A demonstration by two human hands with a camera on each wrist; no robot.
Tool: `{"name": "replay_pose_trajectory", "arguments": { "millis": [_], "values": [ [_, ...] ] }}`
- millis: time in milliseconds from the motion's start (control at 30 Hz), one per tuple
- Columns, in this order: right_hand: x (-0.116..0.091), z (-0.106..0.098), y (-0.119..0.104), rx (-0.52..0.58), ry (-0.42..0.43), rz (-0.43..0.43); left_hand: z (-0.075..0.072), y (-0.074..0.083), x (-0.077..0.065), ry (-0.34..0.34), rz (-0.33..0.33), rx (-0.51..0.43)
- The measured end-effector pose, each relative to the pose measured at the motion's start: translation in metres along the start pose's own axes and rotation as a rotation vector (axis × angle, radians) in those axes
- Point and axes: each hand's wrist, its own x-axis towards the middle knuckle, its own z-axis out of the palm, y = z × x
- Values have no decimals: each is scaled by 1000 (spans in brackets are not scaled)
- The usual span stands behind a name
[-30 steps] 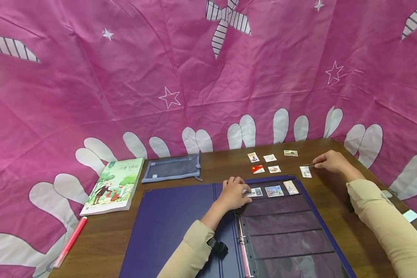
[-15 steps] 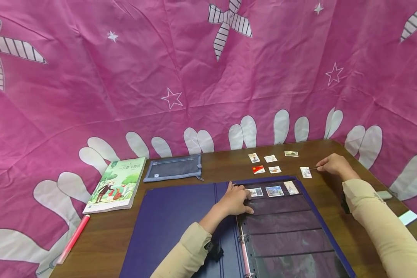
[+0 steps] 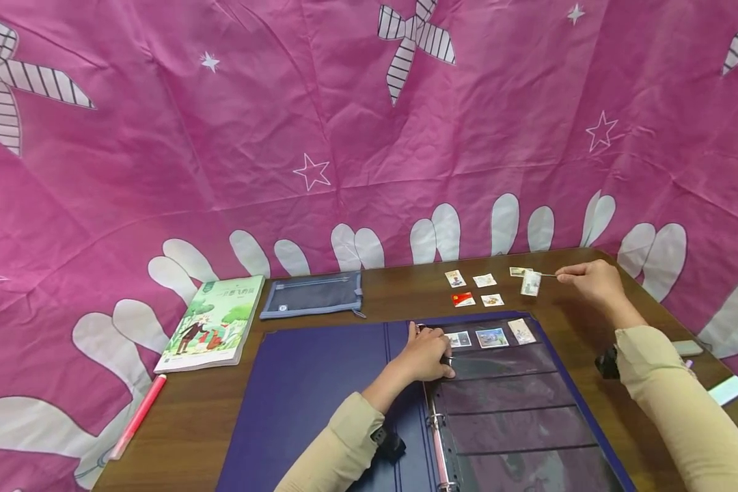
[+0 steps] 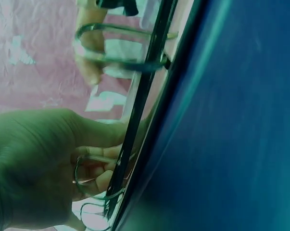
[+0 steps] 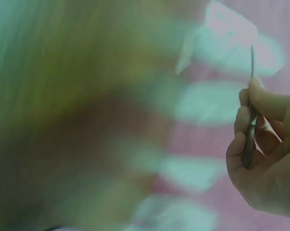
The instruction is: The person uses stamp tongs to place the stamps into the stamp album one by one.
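Note:
My right hand point(image 3: 593, 279) pinches slim metal tweezers point(image 5: 250, 139), seen in the right wrist view. At their tips a small stamp point(image 3: 531, 283) is held above the table, partly in front of another stamp point(image 3: 516, 271). My left hand point(image 3: 424, 355) rests on the upper inner corner of the stamp album's dark pocket page point(image 3: 504, 396), beside the binder rings point(image 4: 120, 60). Its fingers look relaxed in the left wrist view. Several stamps sit in the top pocket row, among them a blue-toned stamp point(image 3: 492, 337); the leftmost is partly hidden by my hand.
Beyond the album lie several loose stamps, including a red stamp point(image 3: 463, 299). A mesh zip pouch point(image 3: 312, 295), a green picture book point(image 3: 215, 321) and a pink marker point(image 3: 138, 417) lie to the left. A white piece point(image 3: 729, 390) lies at the right edge.
The stamp has been lifted off the table in the tweezers and moved up and slightly left. My right hand has risen with it. The left hand has shifted a little on the page.

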Motion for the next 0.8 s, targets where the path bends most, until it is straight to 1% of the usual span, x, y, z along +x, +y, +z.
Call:
{"name": "replay_pose_trajectory", "arguments": {
  "millis": [67, 100, 167, 267, 367, 533, 600, 800],
  "values": [
    [-7, 4, -25, 46, 54, -60, 1, 1, 1, -2, -5, 1],
    [-11, 7, -38, 65, 60, -79, 2, 1, 1, 2, -8, -5],
    [-17, 16, -59, 102, 19, -106, 1, 0, 3, 8, -18, -21],
    [-21, 33, -80, 158, -87, -87, -1, -3, 6, 15, -35, -58],
    [-23, 49, -89, 168, -185, -57, -3, -5, 9, 14, -43, -93],
    [-24, 70, -93, 140, -267, -36, -2, -7, 10, 36, -60, -92],
    [-27, 75, -94, 136, -295, -44, -1, -8, 10, 55, -55, -104],
    [-40, 83, -101, 148, -371, -53, 5, -9, 11, 143, -17, -155]
  ]
}}
